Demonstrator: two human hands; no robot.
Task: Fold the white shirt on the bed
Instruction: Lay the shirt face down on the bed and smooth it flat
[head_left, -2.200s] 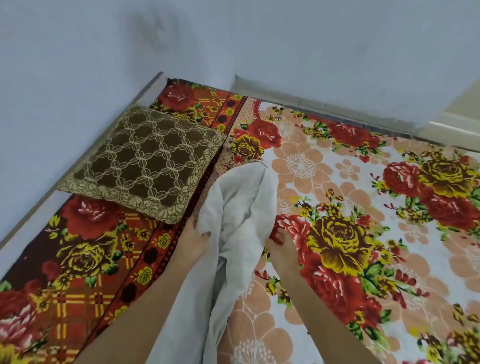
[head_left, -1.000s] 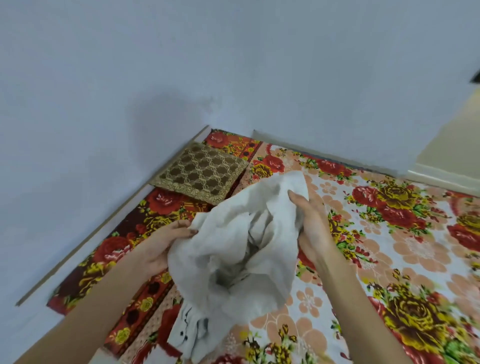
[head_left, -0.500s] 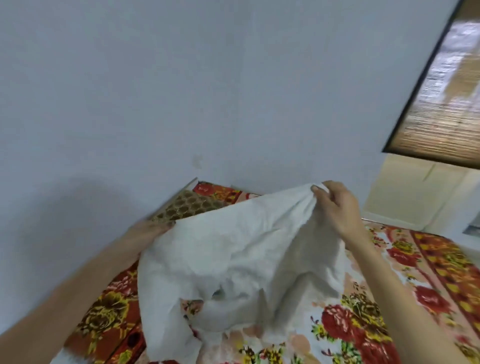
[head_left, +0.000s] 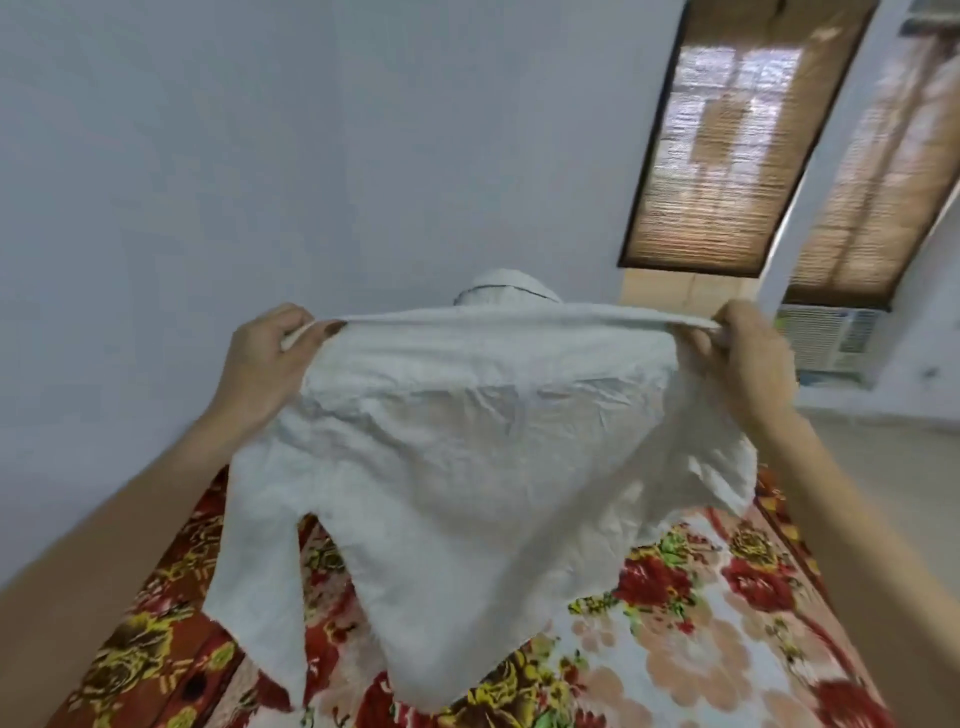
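Presently, head view: white shirt (head_left: 467, 441) held up in the air in front of the person, above the bed (head_left: 701, 623), stretched shoulder to shoulder between both hands. Left hand (head_left: 260, 358) pinches the left shoulder seam, thumb on the near side; right hand (head_left: 748, 353) pinches the right shoulder seam, fingers curled over the edge. Both closed on cloth. Taut top edge runs roughly level from left to right. Collar (head_left: 506, 286) sticks up behind that edge, on the far side. Body of the shirt hangs down from the hands toward the bed; one sleeve (head_left: 260, 571) dangles at lower left, the other is bunched under the right forearm. Long axis, collar to hem, is near vertical; hem hangs just above the floral bedspread, contact not clear.

Key relation: shirt is between the hands and above the bed, both hands equally near, so laying it flat probably calls for lowering both hands together, away from the body.

Change against 0.5 s ago: shirt was then a crumpled bundle, left hand low and partly hidden; now it is opened out, both hands raised level. At 2.2 s ago it lay bunched on the bed.
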